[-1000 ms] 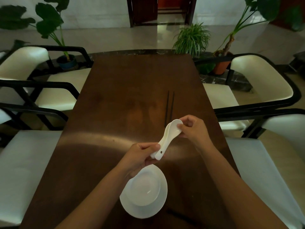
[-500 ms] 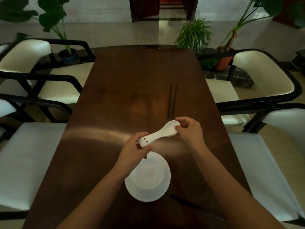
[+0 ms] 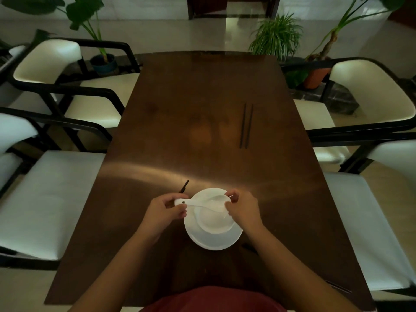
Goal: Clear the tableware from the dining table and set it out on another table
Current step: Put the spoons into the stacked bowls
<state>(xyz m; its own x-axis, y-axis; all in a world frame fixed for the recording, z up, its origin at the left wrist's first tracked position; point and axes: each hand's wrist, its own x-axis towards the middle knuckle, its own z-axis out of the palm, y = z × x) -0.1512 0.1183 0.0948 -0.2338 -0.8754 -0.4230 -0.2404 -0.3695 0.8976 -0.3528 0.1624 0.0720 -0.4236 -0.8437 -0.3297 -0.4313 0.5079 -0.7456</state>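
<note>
A white bowl (image 3: 213, 221) sits on a white plate (image 3: 213, 240) near the front of the brown dining table (image 3: 202, 122). A white ceramic spoon (image 3: 202, 202) lies level across the far rim of the bowl. My left hand (image 3: 166, 209) pinches its handle end and my right hand (image 3: 242, 209) holds its scoop end. A dark chopstick tip (image 3: 184, 186) pokes out from behind my left hand; I cannot tell whether that hand holds it. A pair of black chopsticks (image 3: 245, 126) lies at the table's right middle.
Cream armchairs with black frames stand on both sides, at the left (image 3: 74, 86) and the right (image 3: 360, 104). Potted plants (image 3: 276, 37) stand beyond the far end. More dark chopsticks (image 3: 337, 287) lie near the front right edge, and another dark stick (image 3: 248, 247) by the plate.
Both hands have brought the spoon back and down from above the table to rest level over the bowl. A chopstick tip now shows behind my left hand.
</note>
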